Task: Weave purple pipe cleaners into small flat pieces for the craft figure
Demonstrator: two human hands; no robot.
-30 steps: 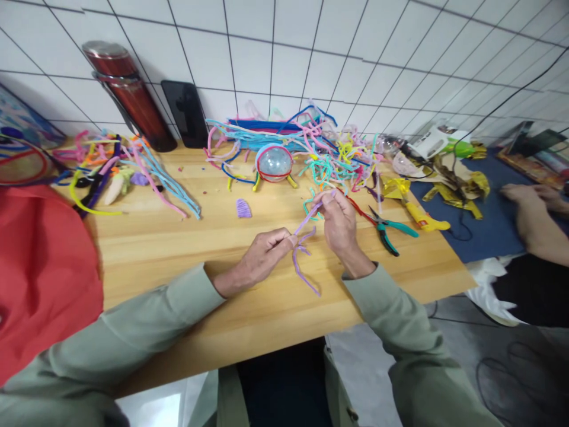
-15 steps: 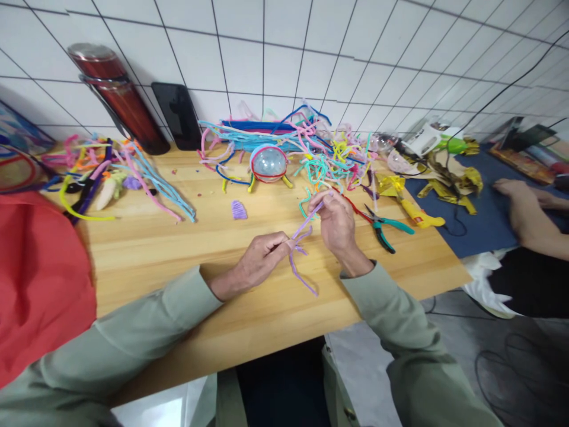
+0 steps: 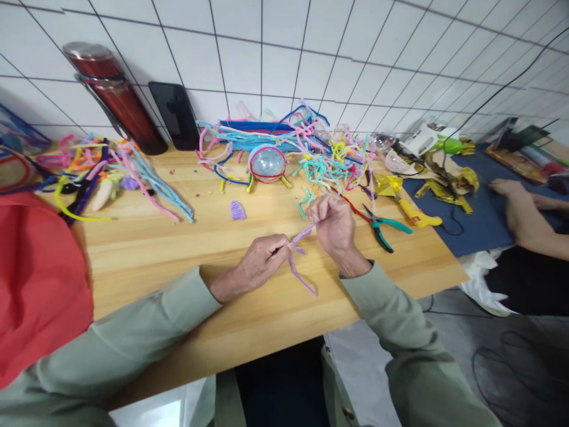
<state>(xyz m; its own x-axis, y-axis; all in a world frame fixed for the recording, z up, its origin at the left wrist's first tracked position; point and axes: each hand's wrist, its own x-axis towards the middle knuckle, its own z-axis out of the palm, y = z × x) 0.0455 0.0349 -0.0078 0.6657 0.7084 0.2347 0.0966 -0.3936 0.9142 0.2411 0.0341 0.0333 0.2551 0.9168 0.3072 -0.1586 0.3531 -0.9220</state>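
Note:
Between my hands is a purple pipe cleaner [image 3: 303,235], with loose ends hanging below toward the table. My left hand [image 3: 269,255] pinches it near the point where its strands meet. My right hand [image 3: 331,222], also closed, grips the upper part, and its curled fingers hide that end. Beyond my left hand a small ribbed purple piece [image 3: 237,210] lies flat on the wood. Farther back stands a clear ball with a red rim [image 3: 267,163] and yellow-and-blue legs. Teal-handled pliers [image 3: 383,228] rest to the right of my right hand.
Pipe cleaners [image 3: 262,139] are heaped along the tiled wall. More lie at the left, near a red thermos [image 3: 115,98], a black phone [image 3: 174,115] and red cloth [image 3: 42,284]. A yellow glue gun [image 3: 418,212] lies right, before another person's arm [image 3: 527,219].
My right hand has shifted its grip on the purple pipe cleaner. The strand between my hands now slants lower, and one loose end no longer sticks out separately.

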